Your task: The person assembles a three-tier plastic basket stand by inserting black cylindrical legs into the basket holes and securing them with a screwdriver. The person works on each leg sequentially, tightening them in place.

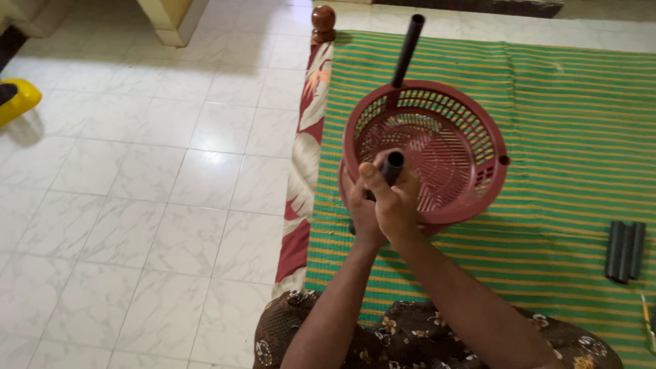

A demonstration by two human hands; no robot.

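Both hands clasp short black plastic tube (391, 168) at near rim, 7 o'clock side of round maroon perforated plastic basket (437, 147). Left hand (363, 205) wraps lower part; right hand (400, 201) closes fingers over it, thumb up. Tube axis near upright, tilted slightly toward 1 o'clock. Second long black tube (408, 49) stands at far rim, 12 o'clock. Spare black tube pieces (624, 251) lie on green striped mat (574, 102) at 3 o'clock, well apart. No labels visible.

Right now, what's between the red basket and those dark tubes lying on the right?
In the head view, only bare green striped mat lies between the red basket and the dark tubes; nothing else sits there.
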